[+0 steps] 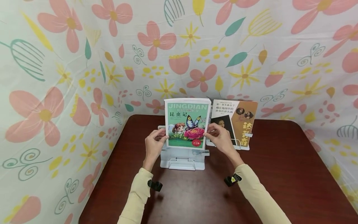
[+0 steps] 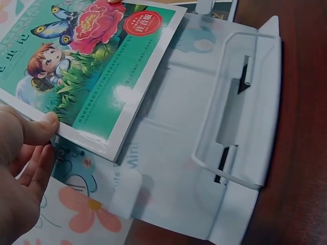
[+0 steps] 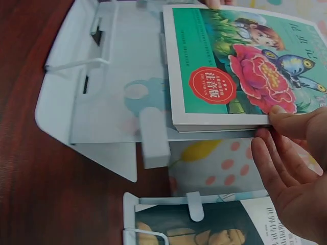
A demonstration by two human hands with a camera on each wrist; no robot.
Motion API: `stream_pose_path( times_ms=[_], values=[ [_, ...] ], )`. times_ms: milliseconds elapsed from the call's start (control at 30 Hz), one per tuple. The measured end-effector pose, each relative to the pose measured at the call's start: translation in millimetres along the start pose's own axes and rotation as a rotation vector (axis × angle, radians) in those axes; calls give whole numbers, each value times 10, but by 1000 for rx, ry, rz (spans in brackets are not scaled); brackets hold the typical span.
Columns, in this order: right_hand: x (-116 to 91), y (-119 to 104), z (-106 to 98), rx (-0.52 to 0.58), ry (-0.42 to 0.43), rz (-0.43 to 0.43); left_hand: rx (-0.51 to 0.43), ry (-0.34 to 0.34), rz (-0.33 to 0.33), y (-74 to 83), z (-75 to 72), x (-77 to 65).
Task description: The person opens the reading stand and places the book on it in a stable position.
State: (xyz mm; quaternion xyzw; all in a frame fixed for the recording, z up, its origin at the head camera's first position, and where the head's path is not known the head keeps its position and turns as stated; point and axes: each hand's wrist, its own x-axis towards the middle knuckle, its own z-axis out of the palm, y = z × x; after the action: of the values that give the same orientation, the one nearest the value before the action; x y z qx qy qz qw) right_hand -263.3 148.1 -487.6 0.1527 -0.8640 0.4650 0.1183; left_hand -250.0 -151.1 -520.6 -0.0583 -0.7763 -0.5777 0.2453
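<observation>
A green-covered book [image 1: 185, 124] with a butterfly and a girl on its front is held upright between both hands. My left hand [image 1: 154, 144] pinches its left edge, thumb on the cover and fingers behind. On the opposite edge my right hand [image 1: 222, 140] pinches it the same way, thumb over the red flower. Behind and below the book stands a pale blue-white book stand [image 1: 183, 160], its wire holder [image 2: 204, 158] and lower lip showing. The book's bottom edge is above that lip, in front of the back plate, as the left wrist view shows.
To the right, a second book [image 1: 241, 118] in white and orange leans on another book stand [image 1: 246, 147], partly behind my right hand. Both stands are on a dark red-brown table [image 1: 279, 174]. A flower-patterned cloth [image 1: 156, 62] hangs behind and at the left.
</observation>
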Motion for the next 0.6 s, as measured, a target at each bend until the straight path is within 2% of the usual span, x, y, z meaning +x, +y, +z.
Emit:
stream_pose_path(
  times_ms=[167,400,600],
  values=[
    [-77,23,74,-8,32,13,20,-8,1,-51,-20,-69],
    [-246,94,233,-22,26,46,161,4,-8,-197,-53,-247],
    [-350,135,328,-37,8,48,217,13,-50,-279,-60,-380]
  ],
)
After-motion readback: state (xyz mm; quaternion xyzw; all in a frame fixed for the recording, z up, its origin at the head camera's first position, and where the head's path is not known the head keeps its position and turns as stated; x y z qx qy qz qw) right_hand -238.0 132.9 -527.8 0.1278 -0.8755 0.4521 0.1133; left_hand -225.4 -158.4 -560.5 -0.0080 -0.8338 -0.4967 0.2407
